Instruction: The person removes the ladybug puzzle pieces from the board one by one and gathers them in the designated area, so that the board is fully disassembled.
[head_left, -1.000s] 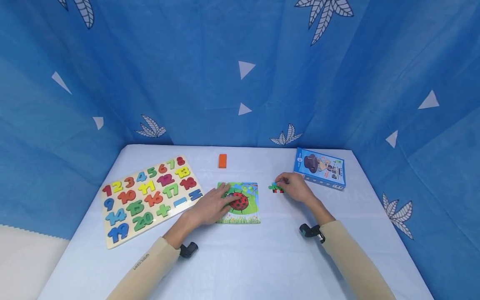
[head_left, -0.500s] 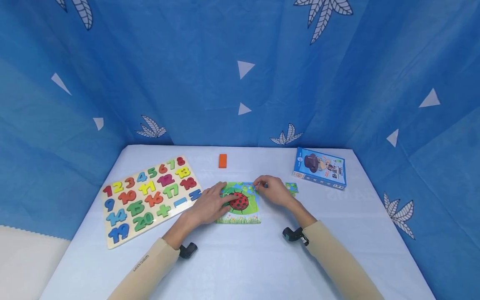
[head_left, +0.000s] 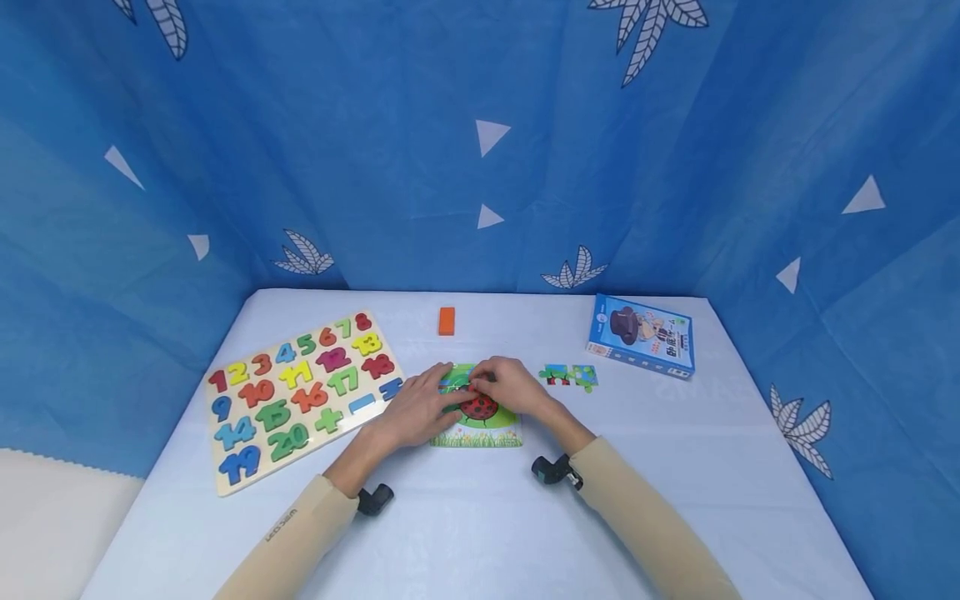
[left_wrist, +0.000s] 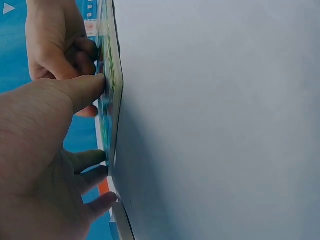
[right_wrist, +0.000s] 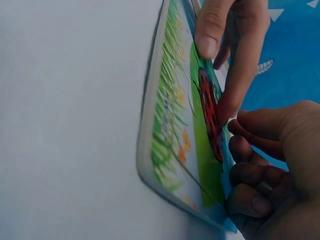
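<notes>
A square ladybug jigsaw puzzle (head_left: 480, 437) lies on the table in front of me, with grass and flowers along its near edge. My left hand (head_left: 420, 408) rests on its left part, fingers mostly straight, and one fingertip touches the ladybug (right_wrist: 207, 107). From the right, my right hand (head_left: 513, 387) reaches over the puzzle, fingers curled with the tips at the ladybug's upper part. Whether a piece is pinched between those fingertips is hidden. Right of the board lie two loose puzzle pieces, a red-and-green piece (head_left: 557, 375) and a blue-green piece (head_left: 585, 377).
On the left lies a wooden number board (head_left: 303, 383) with several coloured numerals. An orange block (head_left: 446, 321) is behind the puzzle. A blue game box (head_left: 641, 335) stands at the back right. Blue curtains (head_left: 450, 167) hang around the white table (head_left: 465, 533).
My right hand has moved left from the loose pieces, across the puzzle's upper right corner, to the ladybug. Both loose pieces are now uncovered. My left hand has stayed nearly still.
</notes>
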